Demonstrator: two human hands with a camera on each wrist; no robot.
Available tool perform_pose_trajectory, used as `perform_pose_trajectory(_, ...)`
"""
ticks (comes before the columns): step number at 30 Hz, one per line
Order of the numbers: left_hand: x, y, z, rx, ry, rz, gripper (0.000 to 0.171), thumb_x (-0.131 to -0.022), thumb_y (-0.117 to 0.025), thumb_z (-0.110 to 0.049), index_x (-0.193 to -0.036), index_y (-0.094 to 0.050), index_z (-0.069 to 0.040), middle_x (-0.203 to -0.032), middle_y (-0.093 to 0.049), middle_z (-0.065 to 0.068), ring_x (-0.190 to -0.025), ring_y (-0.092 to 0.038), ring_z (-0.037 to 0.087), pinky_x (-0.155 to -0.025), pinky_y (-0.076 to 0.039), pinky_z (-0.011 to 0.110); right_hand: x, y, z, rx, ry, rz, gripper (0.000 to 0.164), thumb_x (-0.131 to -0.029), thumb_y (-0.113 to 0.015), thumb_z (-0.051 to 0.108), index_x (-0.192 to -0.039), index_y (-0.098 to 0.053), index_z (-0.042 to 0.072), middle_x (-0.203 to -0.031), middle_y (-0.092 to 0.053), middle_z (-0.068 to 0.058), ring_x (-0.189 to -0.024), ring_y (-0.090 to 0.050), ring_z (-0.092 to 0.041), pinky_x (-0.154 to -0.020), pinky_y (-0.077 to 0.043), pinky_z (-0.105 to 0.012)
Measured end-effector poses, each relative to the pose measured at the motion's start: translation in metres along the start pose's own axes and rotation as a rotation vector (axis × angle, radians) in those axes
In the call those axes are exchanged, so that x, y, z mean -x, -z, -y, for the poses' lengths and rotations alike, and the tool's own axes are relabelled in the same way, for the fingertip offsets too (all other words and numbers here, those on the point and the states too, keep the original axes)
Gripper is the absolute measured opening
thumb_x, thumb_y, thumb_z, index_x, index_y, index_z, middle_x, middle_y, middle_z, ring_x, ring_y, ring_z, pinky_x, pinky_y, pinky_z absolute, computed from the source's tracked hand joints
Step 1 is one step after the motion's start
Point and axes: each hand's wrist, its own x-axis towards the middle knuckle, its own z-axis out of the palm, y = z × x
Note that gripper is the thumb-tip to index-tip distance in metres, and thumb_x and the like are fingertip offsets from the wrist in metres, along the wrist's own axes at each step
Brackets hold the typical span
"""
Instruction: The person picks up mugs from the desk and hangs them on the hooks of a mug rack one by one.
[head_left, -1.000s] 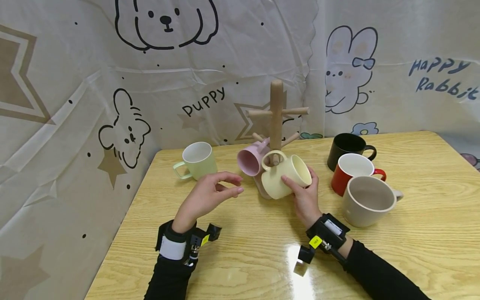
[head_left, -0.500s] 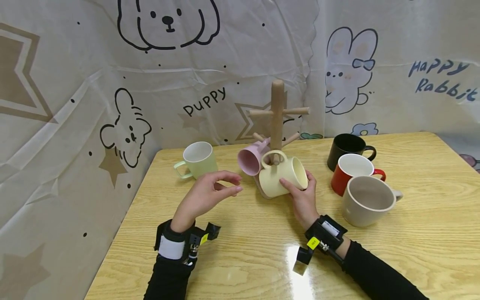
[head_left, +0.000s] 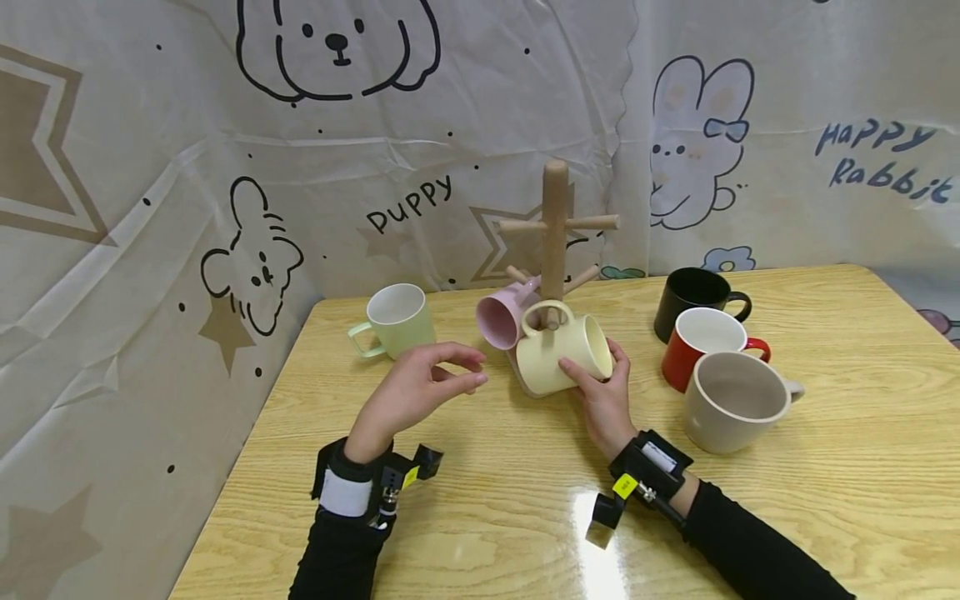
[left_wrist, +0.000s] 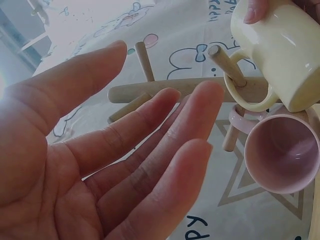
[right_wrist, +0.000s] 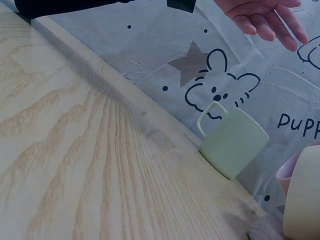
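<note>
My right hand (head_left: 609,406) grips a pale yellow mug (head_left: 557,364) near its rim, thumb on the outside. The mug lies sideways, mouth to the right and handle up, in front of a wooden mug tree (head_left: 555,237). In the left wrist view a lower peg (left_wrist: 227,65) passes through the yellow mug's handle (left_wrist: 231,92). A pink mug (head_left: 501,320) hangs by its handle from another low peg, just left of the yellow one. My left hand (head_left: 420,390) hovers left of the tree, holding nothing, fingers loosely bent and thumb apart.
A light green mug (head_left: 405,323) stands at the back left of the wooden table (head_left: 480,517). On the right stand a black mug (head_left: 692,307), a red mug (head_left: 677,367) with a white inside, and a beige mug (head_left: 723,429). A printed cloth (head_left: 420,117) hangs behind.
My right hand has shifted the yellow mug slightly left, and the mug has tipped closer to level. The left hand has stayed nearly in place.
</note>
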Motion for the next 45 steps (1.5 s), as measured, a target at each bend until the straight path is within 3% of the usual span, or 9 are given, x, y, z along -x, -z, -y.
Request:
perform_pose_trajectory(19,0.000,-0.001,-0.001,-0.015,0.006,0.002,0.023,-0.086,-0.065,-0.020,-0.105,-0.066,-0.008,-0.103,-0.068,0.006,-0.078,-0.065,0.011,-0.074,-0.053,0.027,-0.001,0.001,-0.002,-0.022,-0.010,-0.012,0.074,-0.086,-0.058,0.003,-0.139,-0.009,0.019,-0.126,-0.032,0.002,-0.114,-0.040,-0.014,-0.081,-0.047,-0.020)
perform_pose_trajectory(25,0.000,-0.001,-0.001,-0.014,0.007,0.003,0.024,-0.085,-0.065,-0.020,-0.106,-0.066,-0.008,-0.102,-0.068,0.007,-0.079,-0.066,0.017,-0.073,-0.053,0.026,0.000,0.001,-0.002,-0.022,-0.010,-0.012,0.076,-0.086,-0.058,0.003,-0.140,-0.008,0.018,-0.127,-0.031,0.001,-0.115,-0.039,-0.014,-0.083,-0.046,-0.020)
perform_pose_trajectory(32,0.000,-0.001,-0.001,-0.015,0.004,0.011,0.025,-0.086,-0.065,-0.021,-0.106,-0.066,-0.007,-0.103,-0.067,0.008,-0.079,-0.066,0.015,-0.074,-0.053,0.027,-0.001,0.002,0.000,-0.014,0.000,-0.026,0.077,-0.088,-0.057,0.005,-0.143,-0.004,0.019,-0.138,-0.028,-0.006,-0.122,-0.038,-0.016,-0.097,-0.041,-0.025)
perform_pose_trajectory(39,0.001,-0.001,-0.001,-0.010,0.015,0.011,0.024,-0.085,-0.065,-0.020,-0.106,-0.066,-0.008,-0.102,-0.067,0.007,-0.078,-0.066,0.016,-0.074,-0.052,0.027,-0.004,0.010,0.014,-0.013,0.117,-0.087,0.074,-0.090,-0.058,0.018,-0.144,-0.007,0.017,-0.150,-0.020,-0.011,-0.137,-0.026,-0.022,-0.114,-0.022,-0.035)
perform_pose_trajectory(45,0.000,-0.001,-0.001,-0.020,0.014,0.014,0.024,-0.086,-0.064,-0.020,-0.107,-0.066,-0.008,-0.103,-0.067,0.008,-0.080,-0.066,0.017,-0.074,-0.053,0.026,-0.004,0.012,0.036,0.005,0.286,-0.130,0.070,-0.089,-0.057,0.015,-0.144,-0.013,0.012,-0.148,-0.023,-0.011,-0.139,-0.021,-0.023,-0.115,-0.020,-0.036)
